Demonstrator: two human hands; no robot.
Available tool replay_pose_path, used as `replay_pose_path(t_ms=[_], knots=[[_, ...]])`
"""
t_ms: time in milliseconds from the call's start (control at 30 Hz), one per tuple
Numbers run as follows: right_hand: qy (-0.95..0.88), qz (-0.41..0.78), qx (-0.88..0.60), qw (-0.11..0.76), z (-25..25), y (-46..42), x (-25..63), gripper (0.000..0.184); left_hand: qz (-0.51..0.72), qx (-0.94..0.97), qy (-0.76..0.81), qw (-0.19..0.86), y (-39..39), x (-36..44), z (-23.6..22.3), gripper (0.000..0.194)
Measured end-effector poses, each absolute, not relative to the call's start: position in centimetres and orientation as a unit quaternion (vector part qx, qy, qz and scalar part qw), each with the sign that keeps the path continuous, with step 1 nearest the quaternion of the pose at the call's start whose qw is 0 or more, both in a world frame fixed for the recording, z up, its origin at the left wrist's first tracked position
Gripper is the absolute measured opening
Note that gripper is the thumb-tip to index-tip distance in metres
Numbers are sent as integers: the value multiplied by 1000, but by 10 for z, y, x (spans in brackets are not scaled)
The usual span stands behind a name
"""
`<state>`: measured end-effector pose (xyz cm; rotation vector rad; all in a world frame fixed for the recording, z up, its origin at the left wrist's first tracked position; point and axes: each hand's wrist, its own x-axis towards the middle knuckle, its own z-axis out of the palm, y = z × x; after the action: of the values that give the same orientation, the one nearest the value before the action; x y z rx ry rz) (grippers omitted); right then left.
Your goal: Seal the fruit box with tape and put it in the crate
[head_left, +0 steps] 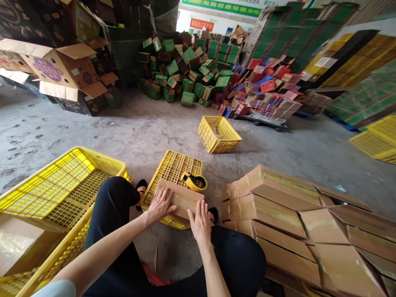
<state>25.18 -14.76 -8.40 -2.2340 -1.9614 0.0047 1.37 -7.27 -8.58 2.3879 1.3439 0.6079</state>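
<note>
A brown cardboard box (185,198) lies on an upturned yellow plastic crate (168,165) between my knees. My left hand (161,204) rests flat on the box's left part, fingers spread. At its right end, my right hand (200,220) lies with fingers stretched out along the edge. Neither hand is wrapped around anything. Just behind the box, a yellow and black tape dispenser (194,181) sits on the crate, touching or very near the cardboard.
To my left stands a large yellow crate (108,163) with cardboard inside. Stacked cardboard boxes (278,214) fill the right side. A smaller yellow crate (219,142) is on the floor ahead. Farther off are heaped green boxes (188,82) and red boxes (266,86).
</note>
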Motion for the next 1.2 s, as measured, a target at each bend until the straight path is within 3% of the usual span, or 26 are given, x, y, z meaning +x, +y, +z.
replay_pose_path(t_ms=[133,333,633,1033,1200], knots=[[-664,-11,-743,77,-83,-150,245,66,213,860,427,181,-85,53,-84,56],[-691,11,-720,69,-78,-149,231,56,221,874,392,186,-87,56,-75,47],[-653,-26,-750,101,-80,-148,212,68,253,830,454,204,-64,-36,-80,53],[-729,85,-668,121,-70,-95,109,56,327,723,496,353,-53,-46,-79,62],[-735,111,-662,93,-62,-88,85,57,356,689,490,397,-53,-47,-76,66]])
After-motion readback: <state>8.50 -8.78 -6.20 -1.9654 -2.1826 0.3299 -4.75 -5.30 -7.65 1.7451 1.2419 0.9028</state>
